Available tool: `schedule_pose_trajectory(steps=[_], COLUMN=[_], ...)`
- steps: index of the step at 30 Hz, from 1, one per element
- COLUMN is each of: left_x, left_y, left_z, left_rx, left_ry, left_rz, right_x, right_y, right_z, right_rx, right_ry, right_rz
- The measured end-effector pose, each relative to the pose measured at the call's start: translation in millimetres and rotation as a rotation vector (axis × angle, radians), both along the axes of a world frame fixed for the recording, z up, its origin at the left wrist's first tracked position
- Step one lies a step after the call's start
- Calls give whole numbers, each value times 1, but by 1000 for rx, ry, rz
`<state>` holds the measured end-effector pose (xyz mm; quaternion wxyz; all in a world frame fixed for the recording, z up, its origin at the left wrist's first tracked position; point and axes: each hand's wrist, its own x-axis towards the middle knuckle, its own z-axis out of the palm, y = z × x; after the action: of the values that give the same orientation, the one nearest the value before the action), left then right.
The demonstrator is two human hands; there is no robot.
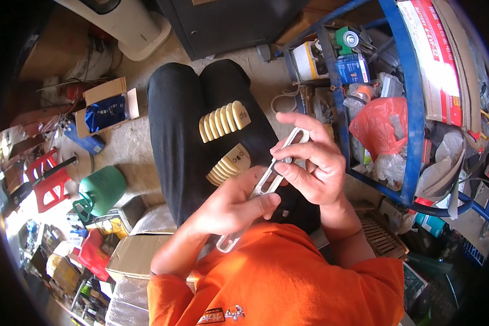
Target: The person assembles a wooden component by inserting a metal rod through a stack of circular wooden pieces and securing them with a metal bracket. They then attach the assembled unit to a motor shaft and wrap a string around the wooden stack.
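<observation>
The left hand (231,205) closes thumb and fingers on the near part of a slotted bar (263,179). The bar is pale, narrow and round-ended, slanting far-right above the lap (174,136). The right hand (316,162) pinches its far part, one finger extended.

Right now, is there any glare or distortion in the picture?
Head view: glare burns out patches near the left edge and whitens part of the red-and-white carton; head view: fisheye bends the blue rack, black fills the corners; head view: the slotted bar looks fairly sharp.
</observation>
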<state>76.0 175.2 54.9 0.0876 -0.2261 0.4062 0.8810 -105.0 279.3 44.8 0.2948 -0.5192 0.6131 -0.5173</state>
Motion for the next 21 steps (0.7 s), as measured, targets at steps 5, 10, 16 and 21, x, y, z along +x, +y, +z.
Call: schedule_pose_trajectory(steps=[5,10,16,21], left_x=[4,1,0,0], left_y=[-1,-4,-2,-2], left_z=[-6,-3,-10,-9], left_rx=[163,142,154,159], left_ry=[-5,-30,-26,-10], left_rz=[44,50,84,96], right_x=[8,6,17,8], right_y=[-2,-5,-5,-6], right_z=[-2,0,1,-5], right_rx=[-23,-37,-5,-80], right_ry=[44,116,41,96], right_rz=[-76,-44,-66,44])
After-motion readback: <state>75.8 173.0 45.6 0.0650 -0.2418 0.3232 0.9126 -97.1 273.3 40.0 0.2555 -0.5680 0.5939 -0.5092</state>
